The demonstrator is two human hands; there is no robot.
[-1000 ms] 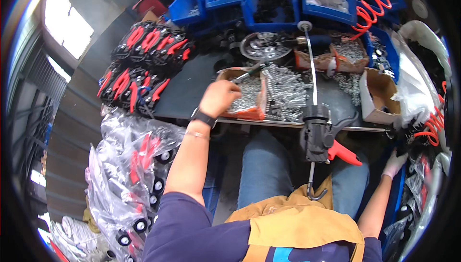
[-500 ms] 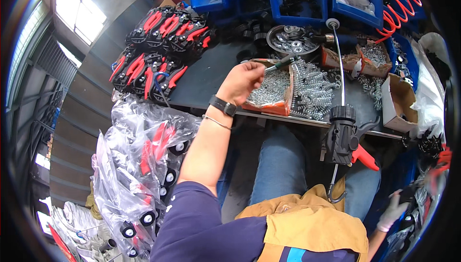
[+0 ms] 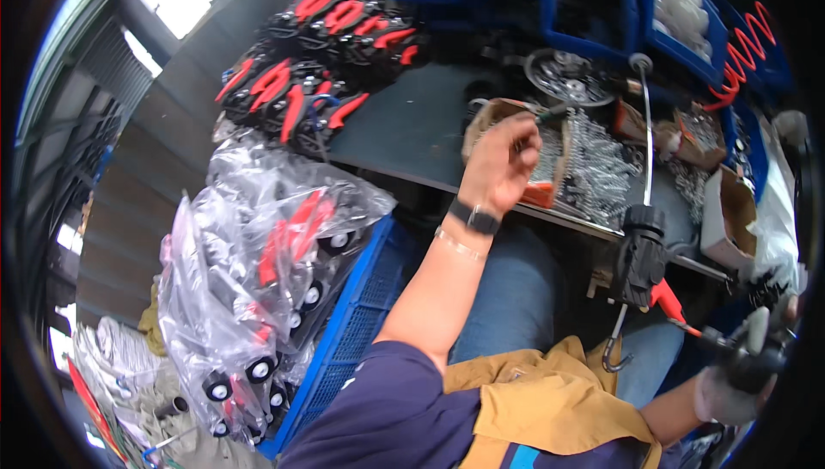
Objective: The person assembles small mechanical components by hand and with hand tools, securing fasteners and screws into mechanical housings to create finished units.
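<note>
My left hand (image 3: 498, 164), bare with a dark watch on its wrist, is at the cardboard box of small metal parts (image 3: 548, 147). Its fingers are curled and blurred; what they hold, if anything, I cannot make out. A thin tool with a dark green handle (image 3: 553, 112) lies at the fingertips. My right hand (image 3: 729, 393), in a pale glove, grips a black power screwdriver (image 3: 756, 364) at the right edge. The driver's thin shaft points at the red lever (image 3: 666, 300) of a black plastic mechanism (image 3: 640, 254). A metal rod (image 3: 648, 138) with a hooked lower end runs through this mechanism.
Loose springs (image 3: 597, 172) and a round dish of washers (image 3: 567, 78) are on the bench. Blue bins (image 3: 589, 43) line the back. Stacked black-and-red assemblies (image 3: 301, 95) stand left, above a blue crate (image 3: 344, 323) with plastic-wrapped parts. A white carton (image 3: 726, 224) stands right.
The view has shifted, so most of the scene sits further right. My left hand has moved slightly right over the box. My right hand has come up with the black power screwdriver toward the red lever.
</note>
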